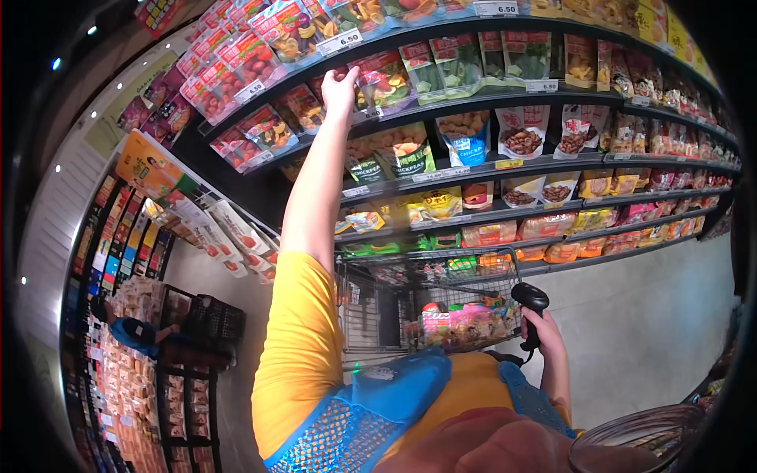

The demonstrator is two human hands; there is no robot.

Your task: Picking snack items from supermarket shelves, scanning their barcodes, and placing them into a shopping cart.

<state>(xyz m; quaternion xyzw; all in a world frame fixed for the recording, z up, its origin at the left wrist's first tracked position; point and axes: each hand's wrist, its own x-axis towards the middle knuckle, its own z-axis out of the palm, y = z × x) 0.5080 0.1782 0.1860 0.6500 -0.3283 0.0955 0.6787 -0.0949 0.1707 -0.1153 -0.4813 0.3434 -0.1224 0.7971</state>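
My left hand point(341, 88) is raised to an upper shelf, at the edge of a red-topped pouch of mixed fruit and vegetable crisps point(384, 81). Its fingertips are bent beside the pouch, and whether they grip it cannot be told. In my right hand point(547, 332) is a black handheld barcode scanner point(530, 298), held upright by its handle near the cart's corner. A metal shopping cart point(378, 331) stands before me, with several colourful snack packets point(470, 325) inside. Pouches of green vegetable crisps point(458, 65) stand right of my left hand.
Lower shelves carry chickpea pouches point(404, 151) and nut pouches point(520, 139). Price tags point(340, 42) line the shelf edges. Hanging packets point(219, 236) jut out at left. Beyond them, a person in a blue top point(137, 336) is beside a black basket point(219, 319).
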